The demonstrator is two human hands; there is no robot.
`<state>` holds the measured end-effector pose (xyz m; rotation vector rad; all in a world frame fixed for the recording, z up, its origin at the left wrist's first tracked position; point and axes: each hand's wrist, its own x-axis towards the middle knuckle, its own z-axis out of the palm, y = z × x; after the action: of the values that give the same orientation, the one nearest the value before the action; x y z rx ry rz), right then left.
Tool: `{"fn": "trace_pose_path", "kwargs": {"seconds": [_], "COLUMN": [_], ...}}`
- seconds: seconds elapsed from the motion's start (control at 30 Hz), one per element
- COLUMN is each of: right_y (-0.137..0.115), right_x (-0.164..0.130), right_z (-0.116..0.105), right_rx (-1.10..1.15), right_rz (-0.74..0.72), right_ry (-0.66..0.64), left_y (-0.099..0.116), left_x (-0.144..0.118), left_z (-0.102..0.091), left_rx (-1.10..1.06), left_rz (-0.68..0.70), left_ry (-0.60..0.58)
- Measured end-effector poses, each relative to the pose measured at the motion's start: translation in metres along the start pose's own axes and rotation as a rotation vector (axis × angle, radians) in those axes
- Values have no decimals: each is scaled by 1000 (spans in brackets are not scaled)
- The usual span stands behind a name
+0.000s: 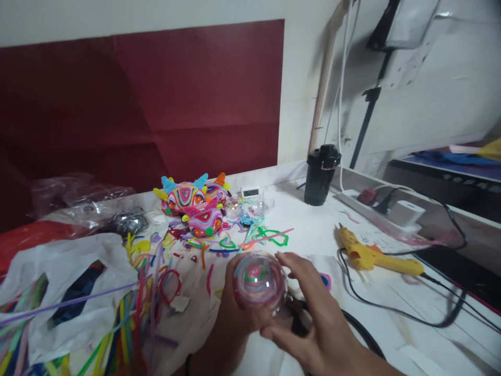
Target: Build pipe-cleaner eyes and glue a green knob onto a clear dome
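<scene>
A clear plastic ball (259, 282) with coiled pink, green and red pipe cleaner inside sits between both hands above the white table (391, 324). My left hand (235, 308) cups it from the left and below. My right hand (309, 318) wraps over its right side, fingers spread across the top and thumb underneath. Just below the ball a dark object, partly hidden, shows between the hands. Loose pipe cleaner pieces (219, 245) lie scattered just beyond the ball.
Finished colourful pipe-cleaner figures (195, 203) stand at the back centre. A white bag of pipe cleaners (70, 297) fills the left. A yellow glue gun (376, 257) with a black cord lies right, near a power strip (376, 206) and a black cup (321, 175).
</scene>
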<state>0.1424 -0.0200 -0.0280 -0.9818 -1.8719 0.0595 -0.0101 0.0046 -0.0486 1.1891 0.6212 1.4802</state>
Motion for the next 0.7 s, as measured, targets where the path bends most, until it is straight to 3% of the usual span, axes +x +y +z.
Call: {"fn": "trace_pose_path", "kwargs": {"seconds": [0.1, 0.23, 0.47, 0.7], "right_y": [0, -4, -5, -2], "right_x": [4, 14, 20, 15], "right_z": [-4, -11, -12, -8], "right_rx": [155, 374, 392, 357], "right_rz": [217, 369, 391, 360], "right_ry": [-55, -143, -129, -97], "left_y": [0, -7, -14, -10], "left_x": [5, 8, 6, 1], "left_z": [-7, -14, -13, -11], "left_rx": [-8, 18, 4, 15], "left_rz": [-69, -48, -183, -178], "left_ry": [-92, -15, -34, 23]}}
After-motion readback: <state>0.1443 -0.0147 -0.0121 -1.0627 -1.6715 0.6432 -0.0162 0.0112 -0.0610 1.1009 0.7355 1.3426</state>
